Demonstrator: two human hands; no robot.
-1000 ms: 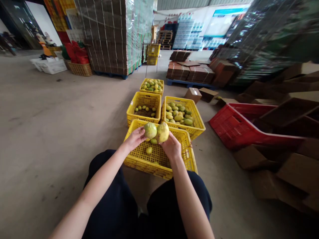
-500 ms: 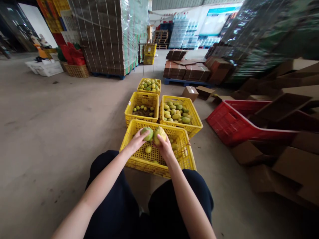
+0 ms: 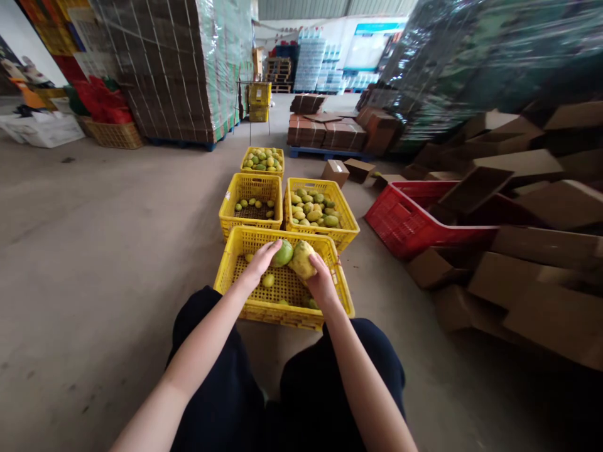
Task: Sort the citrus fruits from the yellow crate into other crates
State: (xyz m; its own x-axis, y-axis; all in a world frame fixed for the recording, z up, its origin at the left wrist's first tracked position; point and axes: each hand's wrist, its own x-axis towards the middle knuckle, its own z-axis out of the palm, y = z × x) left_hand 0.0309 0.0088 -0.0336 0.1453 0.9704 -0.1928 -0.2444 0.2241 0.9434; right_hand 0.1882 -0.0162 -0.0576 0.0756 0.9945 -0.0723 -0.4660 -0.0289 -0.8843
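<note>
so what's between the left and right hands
Head view: a round green fruit in the left hand, then a blotchy yellowish fruit in the right hand.

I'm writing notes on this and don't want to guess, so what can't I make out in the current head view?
All in the head view:
Green fruit: partly covered by the left hand.
Yellow fruit: partly covered by the right hand.
Red crate: much of its inside is hidden by cardboard.
Blue-and-white sign: any wording is too small and blurred to read.
White container: cut off by the picture's left edge.
</note>
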